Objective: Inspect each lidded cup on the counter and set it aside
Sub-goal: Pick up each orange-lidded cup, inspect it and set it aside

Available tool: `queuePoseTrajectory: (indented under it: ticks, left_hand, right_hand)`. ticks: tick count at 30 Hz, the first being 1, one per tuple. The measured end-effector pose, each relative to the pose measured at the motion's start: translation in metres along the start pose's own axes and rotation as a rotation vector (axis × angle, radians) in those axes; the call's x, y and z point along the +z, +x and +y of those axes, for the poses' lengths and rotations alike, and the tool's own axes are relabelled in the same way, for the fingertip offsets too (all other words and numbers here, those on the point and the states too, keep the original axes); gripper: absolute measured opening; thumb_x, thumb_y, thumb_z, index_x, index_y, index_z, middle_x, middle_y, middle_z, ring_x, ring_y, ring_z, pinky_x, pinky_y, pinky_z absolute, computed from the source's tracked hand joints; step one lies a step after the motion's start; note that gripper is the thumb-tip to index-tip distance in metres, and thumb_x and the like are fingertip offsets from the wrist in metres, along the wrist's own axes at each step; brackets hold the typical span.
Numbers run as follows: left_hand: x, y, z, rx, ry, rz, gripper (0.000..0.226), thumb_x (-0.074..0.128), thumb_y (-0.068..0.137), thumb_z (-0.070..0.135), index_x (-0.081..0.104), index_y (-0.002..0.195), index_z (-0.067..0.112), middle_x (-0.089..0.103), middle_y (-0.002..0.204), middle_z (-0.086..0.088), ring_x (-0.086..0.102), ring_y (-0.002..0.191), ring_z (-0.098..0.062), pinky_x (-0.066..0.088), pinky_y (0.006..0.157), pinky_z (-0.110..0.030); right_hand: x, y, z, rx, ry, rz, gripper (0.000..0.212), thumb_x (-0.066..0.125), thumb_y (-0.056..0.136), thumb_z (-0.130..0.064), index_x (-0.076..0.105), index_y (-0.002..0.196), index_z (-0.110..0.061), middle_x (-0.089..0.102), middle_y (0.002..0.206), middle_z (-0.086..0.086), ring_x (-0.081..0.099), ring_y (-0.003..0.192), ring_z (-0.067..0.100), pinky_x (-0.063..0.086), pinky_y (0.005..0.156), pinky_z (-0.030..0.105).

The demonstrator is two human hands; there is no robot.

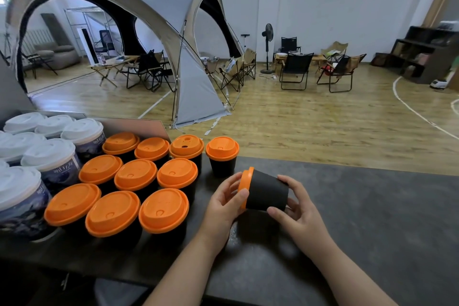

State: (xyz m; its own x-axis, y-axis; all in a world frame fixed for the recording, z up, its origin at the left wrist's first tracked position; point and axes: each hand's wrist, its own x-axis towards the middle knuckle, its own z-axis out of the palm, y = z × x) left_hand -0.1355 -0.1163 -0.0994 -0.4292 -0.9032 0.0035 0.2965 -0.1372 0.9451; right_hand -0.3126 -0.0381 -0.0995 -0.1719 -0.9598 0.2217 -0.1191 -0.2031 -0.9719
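I have both hands out over the dark bench [372, 218], forearms rising from the bottom edge and converging on one black cup [269, 194]. The cup is clear of the bench, held in the air on its side just right of centre, with its orange lid [246, 186] facing left and its base to the right.

The left hand [223, 204] grips the lid end. Its thumb lies across the near rim of the lid and its fingers curl round the far side. The right hand [299, 208] takes the base end, palm turned towards the cup. The index finger lies over the top of the black wall, the thumb presses on the lower near side, and the other fingers are tucked behind the bottom. Both hands are clamped on the same cup, apart from each other with the cup between them.

Left of the hands I count ten more orange-lidded cups [136, 174] standing upright in rows. The end cup [222, 156] of the back row sits a little apart, just beyond the held one. Further left stand taller white-lidded cups [49, 159] with printed walls. Past the bench I see a wooden floor, a grey dome tent [154, 20], folding chairs [295, 69] and a standing fan [268, 32]
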Motion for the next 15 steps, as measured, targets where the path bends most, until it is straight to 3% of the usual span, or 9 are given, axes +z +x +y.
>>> queuePoseTrajectory:
  ticks: [2, 5, 11, 15]
  left_hand:
    - [-0.0009, -0.0006, 0.0005, -0.007, -0.025, 0.002, 0.059, 0.076, 0.079, 0.028, 0.058, 0.136, 0.022, 0.065, 0.132, -0.009, 0.065, 0.121, -0.024, 0.057, 0.094, -0.042]
    - [-0.0038, -0.0015, 0.0008, -0.011, -0.01, -0.038, 0.07, 0.081, 0.074, 0.032, 0.056, 0.139, 0.026, 0.062, 0.137, -0.007, 0.06, 0.127, -0.025, 0.052, 0.103, -0.047]
    - [-0.0002, -0.002, 0.0031, -0.024, -0.067, -0.021, 0.074, 0.082, 0.069, 0.033, 0.056, 0.137, 0.022, 0.066, 0.131, -0.008, 0.065, 0.121, -0.024, 0.053, 0.101, -0.045]
    - [-0.0011, -0.0017, 0.0028, -0.031, -0.11, -0.014, 0.06, 0.07, 0.08, 0.019, 0.054, 0.138, 0.016, 0.068, 0.128, -0.013, 0.066, 0.118, -0.031, 0.056, 0.096, -0.045]
  right_hand:
    - [0.0006, 0.0012, -0.0013, 0.013, 0.034, 0.021, 0.066, 0.075, 0.08, -0.017, 0.047, 0.138, -0.03, 0.065, 0.118, -0.006, 0.069, 0.108, 0.019, 0.058, 0.085, 0.029]
    - [0.0003, 0.0033, -0.004, 0.021, 0.025, 0.063, 0.06, 0.073, 0.077, -0.026, 0.051, 0.132, -0.029, 0.062, 0.124, -0.004, 0.07, 0.103, 0.01, 0.055, 0.078, 0.02]
    - [-0.0035, -0.0002, 0.0003, -0.005, -0.001, -0.066, 0.064, 0.076, 0.082, -0.009, 0.047, 0.137, -0.026, 0.06, 0.129, -0.001, 0.065, 0.116, 0.015, 0.056, 0.09, 0.029]
    - [-0.002, 0.003, 0.0016, -0.015, -0.002, 0.019, 0.072, 0.087, 0.074, -0.031, 0.05, 0.135, -0.03, 0.061, 0.129, -0.005, 0.066, 0.112, 0.014, 0.057, 0.089, 0.031]
